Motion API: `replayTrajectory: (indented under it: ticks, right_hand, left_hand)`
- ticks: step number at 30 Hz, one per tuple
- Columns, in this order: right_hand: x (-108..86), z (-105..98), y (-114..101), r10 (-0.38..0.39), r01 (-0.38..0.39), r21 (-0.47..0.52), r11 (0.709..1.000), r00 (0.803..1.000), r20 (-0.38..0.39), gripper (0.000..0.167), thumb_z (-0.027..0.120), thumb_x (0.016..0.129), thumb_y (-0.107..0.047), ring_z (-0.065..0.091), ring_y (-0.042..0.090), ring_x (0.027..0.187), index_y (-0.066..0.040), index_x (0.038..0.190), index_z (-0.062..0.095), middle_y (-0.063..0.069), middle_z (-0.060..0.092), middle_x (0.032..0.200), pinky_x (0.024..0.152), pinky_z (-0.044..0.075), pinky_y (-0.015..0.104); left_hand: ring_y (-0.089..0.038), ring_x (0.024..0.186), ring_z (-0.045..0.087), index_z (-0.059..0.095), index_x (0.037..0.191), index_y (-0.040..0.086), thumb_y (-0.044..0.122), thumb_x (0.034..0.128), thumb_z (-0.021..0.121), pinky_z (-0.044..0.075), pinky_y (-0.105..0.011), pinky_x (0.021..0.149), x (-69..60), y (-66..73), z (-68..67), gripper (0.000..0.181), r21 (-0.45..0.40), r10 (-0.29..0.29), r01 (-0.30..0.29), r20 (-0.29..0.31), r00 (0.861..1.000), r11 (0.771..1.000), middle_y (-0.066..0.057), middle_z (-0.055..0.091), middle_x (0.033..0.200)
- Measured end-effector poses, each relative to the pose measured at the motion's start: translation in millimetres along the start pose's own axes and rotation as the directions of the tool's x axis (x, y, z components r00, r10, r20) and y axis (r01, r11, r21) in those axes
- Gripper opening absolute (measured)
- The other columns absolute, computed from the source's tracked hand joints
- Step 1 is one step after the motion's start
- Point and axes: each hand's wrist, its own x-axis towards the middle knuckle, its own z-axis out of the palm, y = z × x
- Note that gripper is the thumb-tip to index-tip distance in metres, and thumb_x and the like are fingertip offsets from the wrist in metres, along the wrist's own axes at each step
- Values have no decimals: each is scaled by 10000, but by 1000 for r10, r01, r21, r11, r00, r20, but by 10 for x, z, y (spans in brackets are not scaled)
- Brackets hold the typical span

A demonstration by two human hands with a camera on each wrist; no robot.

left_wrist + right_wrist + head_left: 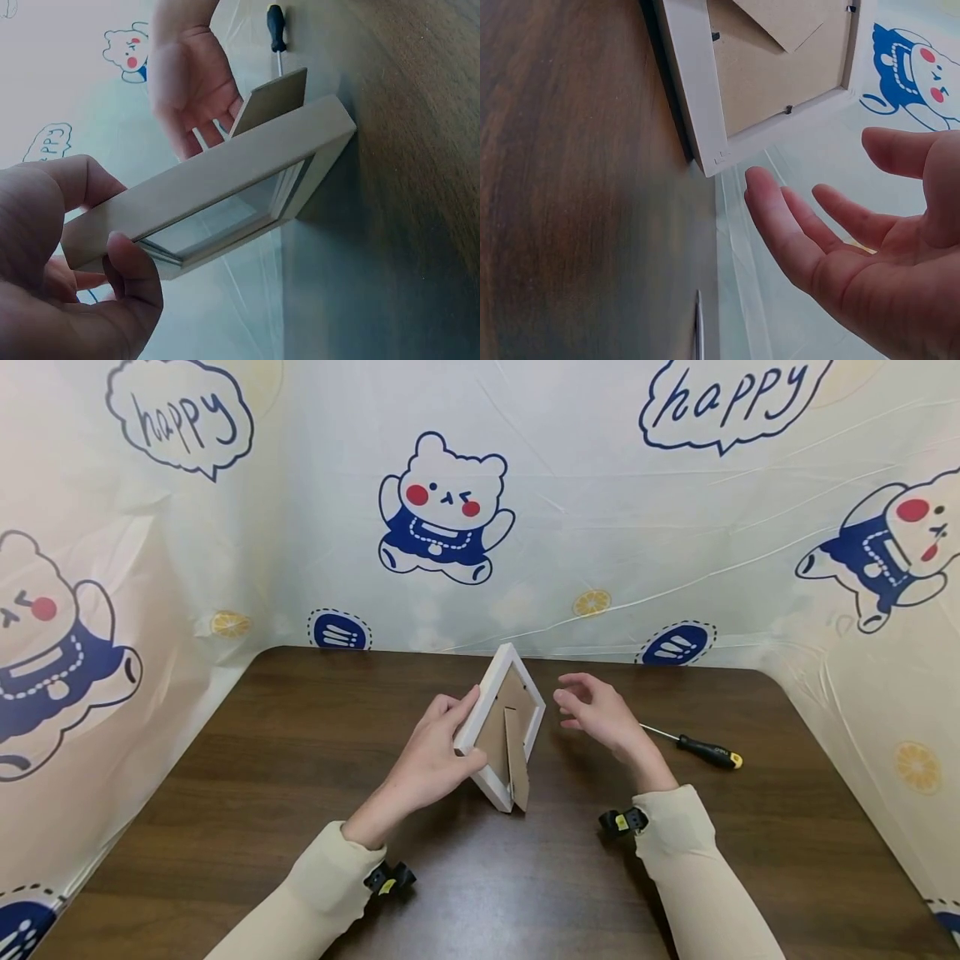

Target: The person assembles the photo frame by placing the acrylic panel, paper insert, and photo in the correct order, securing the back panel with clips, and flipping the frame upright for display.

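A white picture frame (485,700) stands tilted on the table, its brown backing board (492,739) toward me. From the back, a propped stand flap (517,764) reaches down. My left hand (429,762) grips the frame's left side between thumb and fingers. In the left wrist view a clear pane (232,217) shows inside the border. My right hand (603,714) is held to the right of the frame, apart from it, with loosely bent fingers and nothing in them. Small dark tabs (788,110) along the backing's edge appear in the right wrist view.
On the dark wooden table (300,743), a screwdriver (708,753) with a black and yellow handle lies just beyond my right wrist. A printed curtain (570,527) with bears hangs behind the table and along both sides.
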Motion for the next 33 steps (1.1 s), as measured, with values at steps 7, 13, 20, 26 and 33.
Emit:
replayTrajectory:
  ticks: [7, 13, 20, 26, 33]
  right_hand:
    - [-26, -15, -35, 3, -3, 24, 1000, 1000, 15, 501, 579, 1112, -272, 644, 458, 1267, -29, 1538, 477, 255, 592, 1375, 973, 594, 446]
    - [-34, -22, -46, -6, 5, 37, 999, 1000, 13, 506, 577, 1114, -277, 633, 467, 1274, -33, 1544, 473, 244, 588, 1375, 969, 595, 445]
    - [-50, -28, -94, -25, 24, 44, 999, 1000, 18, 523, 586, 1110, -297, 641, 461, 1272, -53, 1557, 468, 234, 583, 1402, 983, 583, 462]
    - [-74, -14, -150, -45, 44, 66, 997, 999, 10, 533, 586, 1110, -300, 644, 458, 1259, -54, 1565, 461, 231, 580, 1380, 987, 583, 457]
    - [-107, -11, -240, -52, 53, 107, 993, 999, -10, 548, 583, 1110, -296, 704, 456, 1134, -42, 1573, 435, 238, 586, 1348, 928, 616, 429]
  left_hand:
    - [-235, 1024, 509, 372, 1642, 157, 71, 815, 678, 464, -332, 752, -18, 40, -10, 885, 37, 43, -41, -27, 999, 998, -67, 490, 1224]
    - [-206, 1007, 551, 403, 1629, 164, 39, 805, 691, 474, -309, 727, -46, 72, 10, 882, 105, 109, -101, -74, 991, 989, -47, 504, 1250]
    - [-169, 903, 563, 416, 1632, 152, 2, 828, 684, 464, -251, 609, -94, 108, 55, 860, 194, 189, -169, -87, 978, 966, -31, 503, 1276]
    - [-162, 863, 585, 478, 1612, 146, 10, 838, 745, 504, -260, 653, -97, 100, 96, 829, 228, 247, -223, -83, 965, 948, -34, 525, 1284]
    - [-154, 868, 591, 429, 1634, 154, 74, 848, 838, 525, -296, 715, -89, 85, 158, 889, 231, 259, -243, -41, 965, 942, -24, 548, 1283]
